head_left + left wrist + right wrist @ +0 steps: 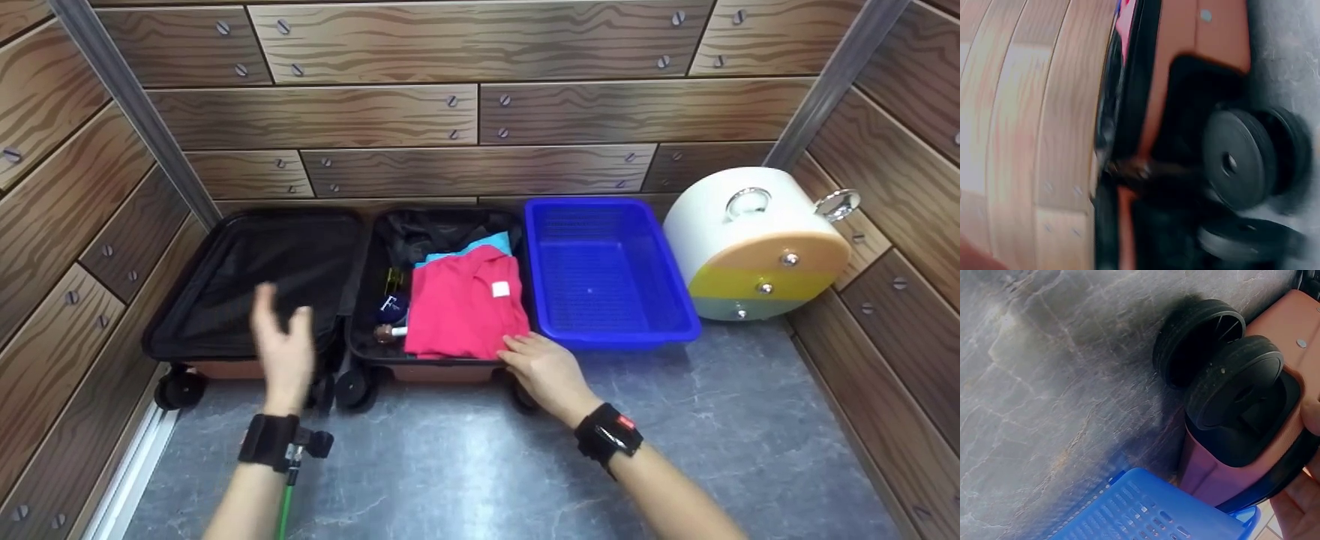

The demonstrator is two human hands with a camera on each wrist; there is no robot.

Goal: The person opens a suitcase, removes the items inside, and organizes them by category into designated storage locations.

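Observation:
An open suitcase lies flat, its black-lined right half (442,221) holding a folded red shirt (465,307) over a light-blue garment (491,241). Beside the shirt are a dark blue item (391,307) and a brown-and-white item (390,332), too small to identify. My right hand (547,371) grips the rim at the near right corner, fingertips by the shirt's edge; the right wrist view has its thumb (1311,413) against the pink shell. Blurred by motion, my left hand (285,352) hovers with spread fingers above the near edge of the covered left half (277,255), holding nothing.
A blue perforated basket (615,281) stands right of the suitcase. Farther right is a rounded white cabinet (750,240) with coloured drawers. Suitcase wheels (355,388) jut out at the front. Wood-patterned panels (480,112) enclose the grey marbled floor (450,465).

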